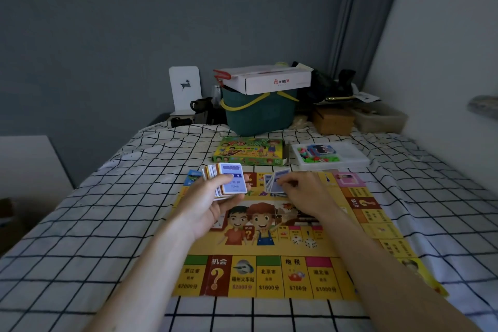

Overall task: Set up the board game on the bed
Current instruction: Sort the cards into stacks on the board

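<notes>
A yellow game board (283, 248) lies flat on the checked bed sheet (113, 213). My left hand (213, 205) grips a thick stack of cards (229, 179) above the board's far left part, thumb across the top blue card. My right hand (304, 191) pinches a few blue cards (273, 183) over the board's far middle. Behind the board lies the green game box (250, 152). To its right stands a white plastic tray (330, 155) with small coloured pieces and cards.
A green basket (258, 113) with a white cardboard box (272, 81) on top stands at the head of the bed. A brown box (334, 120), a clear container (380, 118) and dark clutter sit at the back right. A white wall borders the right side.
</notes>
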